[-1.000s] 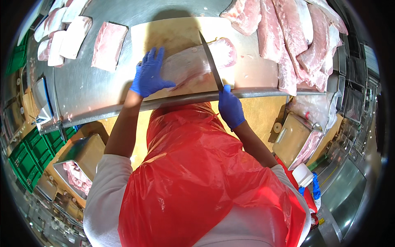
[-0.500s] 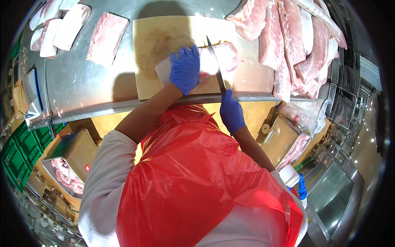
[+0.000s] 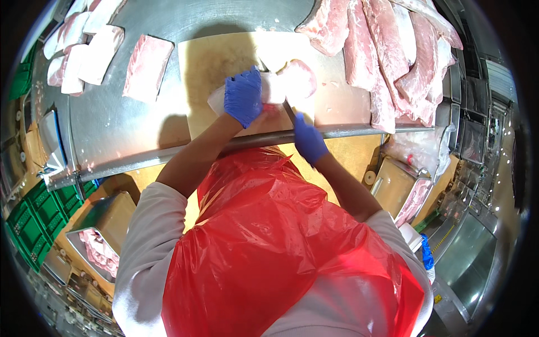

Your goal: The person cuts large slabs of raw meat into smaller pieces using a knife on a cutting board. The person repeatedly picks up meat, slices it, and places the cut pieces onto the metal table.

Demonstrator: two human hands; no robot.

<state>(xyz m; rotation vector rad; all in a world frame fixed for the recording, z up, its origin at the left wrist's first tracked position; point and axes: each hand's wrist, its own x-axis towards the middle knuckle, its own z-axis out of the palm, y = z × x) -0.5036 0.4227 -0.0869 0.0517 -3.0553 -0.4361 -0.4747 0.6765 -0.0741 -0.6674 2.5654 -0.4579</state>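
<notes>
A pale slab of meat with a white fat side (image 3: 274, 88) lies across the cream cutting board (image 3: 197, 53). My left hand (image 3: 243, 96), in a blue glove, presses down on it with fingers curled over its far edge. In my blue-gloved right hand (image 3: 308, 140) is a knife (image 3: 290, 112), held by its handle at the table's front edge. Its blade runs into the slab to the right of my left hand, and much of it is hidden by the meat. Right of the blade, the slab's end (image 3: 300, 78) leans outward, showing a pink face.
Several long meat strips (image 3: 387, 50) are piled at the right of the steel table (image 3: 140, 121). One cut piece (image 3: 147, 67) and several paler blocks (image 3: 101, 53) lie at the left. Below stand meat-filled bins (image 3: 109, 224) and green crates (image 3: 36, 224).
The knife has gone from lying over the slab down into it, and my right hand has shifted slightly left. The slab's right end has tipped outward. My left hand's fingers have curled more.
</notes>
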